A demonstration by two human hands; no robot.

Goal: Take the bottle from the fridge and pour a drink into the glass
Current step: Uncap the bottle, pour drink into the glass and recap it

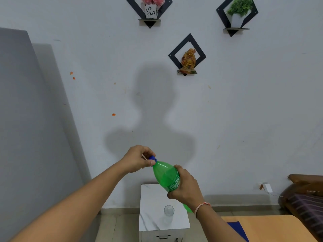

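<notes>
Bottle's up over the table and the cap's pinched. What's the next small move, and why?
Probably twist the cap off. The left hand pinches the blue cap, which is on the neck, while the right hand grips the green bottle tilted above the table. The glass stands empty below, so nothing can pour until the cap comes off.

Bottle (166, 177) base behind the right hand (185, 187), label partly under its fingers (172, 195); forearms cut off below.
</notes>
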